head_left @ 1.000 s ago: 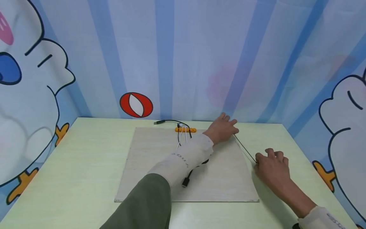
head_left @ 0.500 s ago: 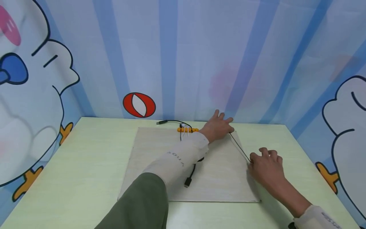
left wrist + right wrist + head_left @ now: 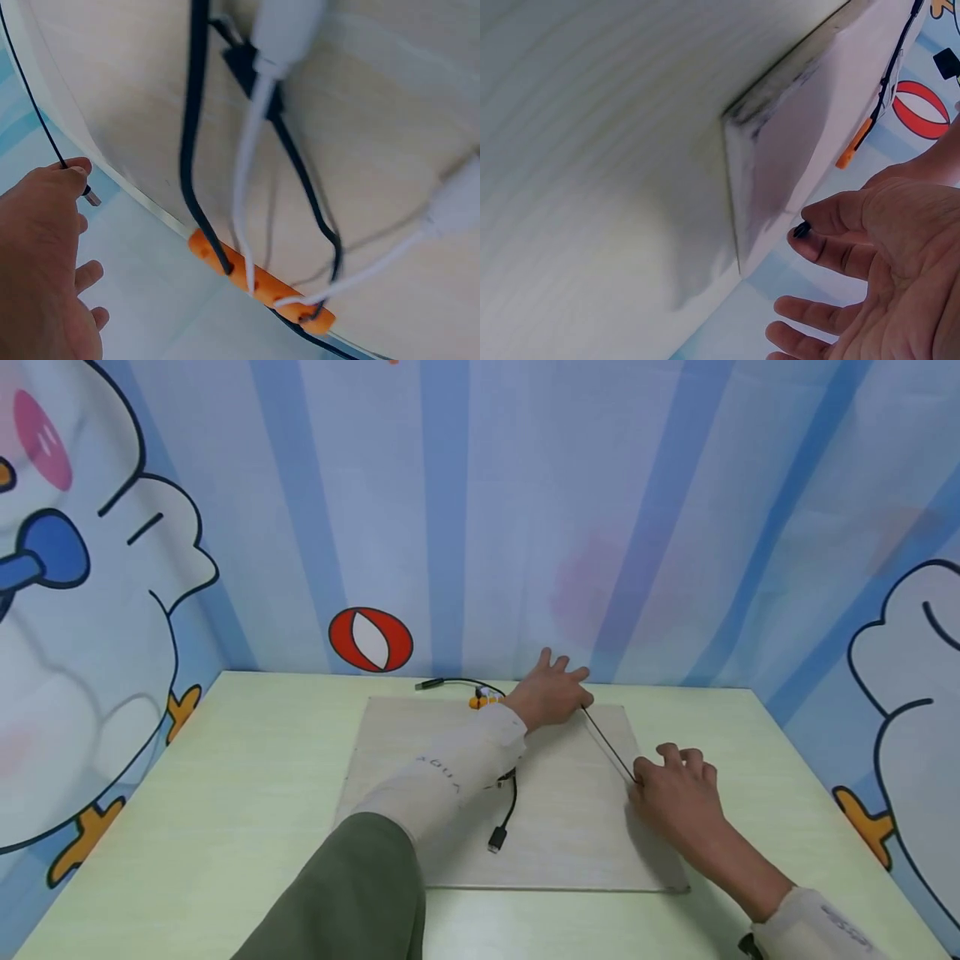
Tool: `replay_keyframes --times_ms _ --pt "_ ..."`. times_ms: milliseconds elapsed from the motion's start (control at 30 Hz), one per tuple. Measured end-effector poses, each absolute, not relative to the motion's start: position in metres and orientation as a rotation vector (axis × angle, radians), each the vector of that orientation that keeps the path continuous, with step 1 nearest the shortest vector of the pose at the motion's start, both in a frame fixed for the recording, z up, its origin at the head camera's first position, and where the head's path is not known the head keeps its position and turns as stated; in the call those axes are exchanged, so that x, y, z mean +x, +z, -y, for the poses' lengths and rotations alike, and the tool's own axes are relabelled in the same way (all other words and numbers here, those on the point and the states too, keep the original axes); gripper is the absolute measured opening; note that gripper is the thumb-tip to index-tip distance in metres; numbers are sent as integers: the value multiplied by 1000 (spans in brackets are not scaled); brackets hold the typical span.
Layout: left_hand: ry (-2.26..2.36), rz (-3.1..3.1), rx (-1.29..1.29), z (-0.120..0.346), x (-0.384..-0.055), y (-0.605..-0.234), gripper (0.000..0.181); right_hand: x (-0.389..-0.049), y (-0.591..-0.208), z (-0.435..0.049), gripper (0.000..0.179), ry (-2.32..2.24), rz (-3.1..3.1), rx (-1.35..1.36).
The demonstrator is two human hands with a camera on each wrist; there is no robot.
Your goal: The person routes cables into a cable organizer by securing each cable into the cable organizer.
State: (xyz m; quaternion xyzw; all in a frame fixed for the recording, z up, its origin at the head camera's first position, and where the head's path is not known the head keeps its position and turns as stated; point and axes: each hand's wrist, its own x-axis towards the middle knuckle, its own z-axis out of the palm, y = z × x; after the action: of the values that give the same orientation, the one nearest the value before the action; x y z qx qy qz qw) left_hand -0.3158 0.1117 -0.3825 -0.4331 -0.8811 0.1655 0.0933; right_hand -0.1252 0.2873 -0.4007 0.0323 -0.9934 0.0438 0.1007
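A thin black cable (image 3: 609, 743) runs straight between my two hands at the right side of the board. My left hand (image 3: 551, 693) reaches to the back and pinches it by thumb and index finger, the other fingers spread. In the left wrist view a small metal-tipped plug (image 3: 91, 198) sticks out past the left fingertips. My right hand (image 3: 682, 793), nearer the front, pinches the cable's other end; a small black piece (image 3: 802, 229) shows between thumb and index finger. Left of the left hand, an orange cable holder (image 3: 262, 283) has black and white cables through it.
A pale flat board (image 3: 585, 860) lies on the light table (image 3: 285, 760). A black cable plug (image 3: 497, 839) rests on the board's front part, and another black plug (image 3: 430, 684) lies behind the holder. A blue striped curtain (image 3: 510, 527) stands at the table's back edge.
Both hands have moved left together, the cable still stretched between them. The left forearm now covers more of the orange holder in the head view.
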Motion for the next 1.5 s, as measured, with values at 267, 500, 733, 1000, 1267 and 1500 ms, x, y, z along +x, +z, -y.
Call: replay_keyframes --times_ms 267,500,733,1000,1267,1500 --pt "550 2604 -1283 -99 -320 -378 37 -131 -404 -275 18 150 2933 122" --pt "587 2598 -1292 -85 -324 -382 37 -133 -406 -265 21 167 2925 159" --pt "591 2593 -1297 -73 -324 -378 36 -135 -405 -253 20 193 2933 176" --pt "611 2610 -1285 -63 -328 -374 35 -140 -402 -235 14 180 2934 216" --pt "630 2604 -1279 -53 -332 -373 27 -147 -403 -221 15 192 2953 242" --pt "685 2651 -1258 -47 -338 -375 25 -150 -404 -206 10 168 2954 264"
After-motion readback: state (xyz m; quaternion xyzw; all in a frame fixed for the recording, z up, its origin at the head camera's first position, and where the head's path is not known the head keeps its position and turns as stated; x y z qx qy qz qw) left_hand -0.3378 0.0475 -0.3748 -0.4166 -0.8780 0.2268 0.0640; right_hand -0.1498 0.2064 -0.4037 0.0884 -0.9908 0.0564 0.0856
